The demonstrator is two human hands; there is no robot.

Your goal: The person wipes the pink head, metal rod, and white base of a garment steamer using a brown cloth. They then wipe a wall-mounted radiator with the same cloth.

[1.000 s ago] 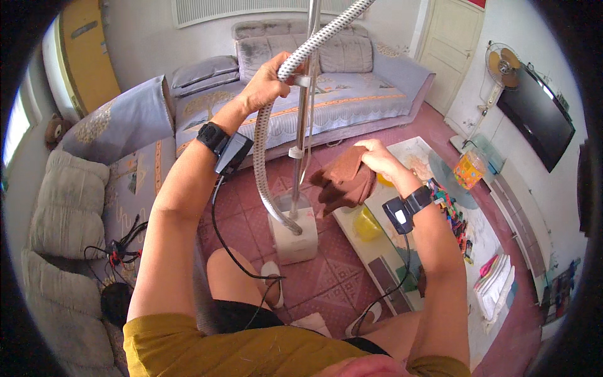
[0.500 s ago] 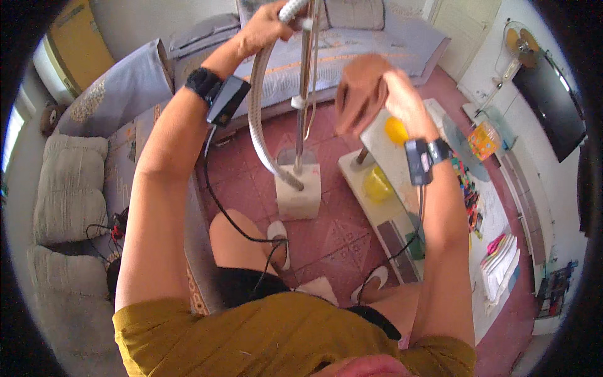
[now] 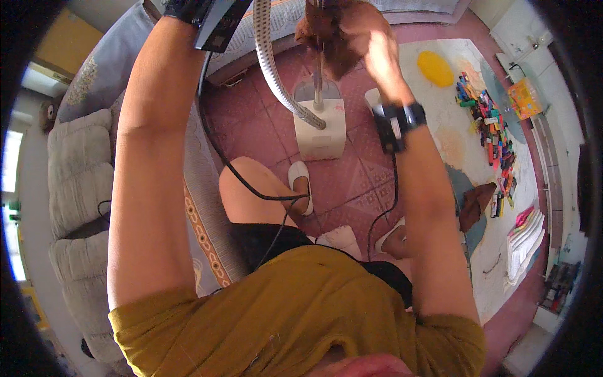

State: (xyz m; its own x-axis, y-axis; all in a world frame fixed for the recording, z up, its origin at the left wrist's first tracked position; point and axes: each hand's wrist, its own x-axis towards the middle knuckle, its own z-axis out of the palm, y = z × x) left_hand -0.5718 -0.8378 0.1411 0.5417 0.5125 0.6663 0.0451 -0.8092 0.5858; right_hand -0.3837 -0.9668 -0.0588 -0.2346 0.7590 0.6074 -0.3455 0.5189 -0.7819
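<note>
My right hand (image 3: 379, 49) is closed on a brown cloth (image 3: 336, 41), pressed around the upper part of a thin metal pole (image 3: 318, 85). The hand is smeared by motion. Below it, the pole rises from the white base (image 3: 320, 141) of what looks like a garment steamer. A pale ribbed hose (image 3: 271, 69) curves down into that same base. My left arm reaches up past the top edge, so the left hand is out of the picture; only its wrist with a black strap (image 3: 188, 7) shows.
On the right, a white-topped table (image 3: 449, 107) carries a yellow oval thing (image 3: 435, 68), several colourful markers (image 3: 493, 135), another brown cloth (image 3: 477, 204) and folded cloths (image 3: 526, 245). A grey sofa (image 3: 81, 188) lines the left. Black cables (image 3: 217, 151) hang from my wrists.
My right hand has brought the brown cloth leftward and up onto the pole. My left hand, earlier holding the hose near the pole, has left the view. The whole view has shifted.
</note>
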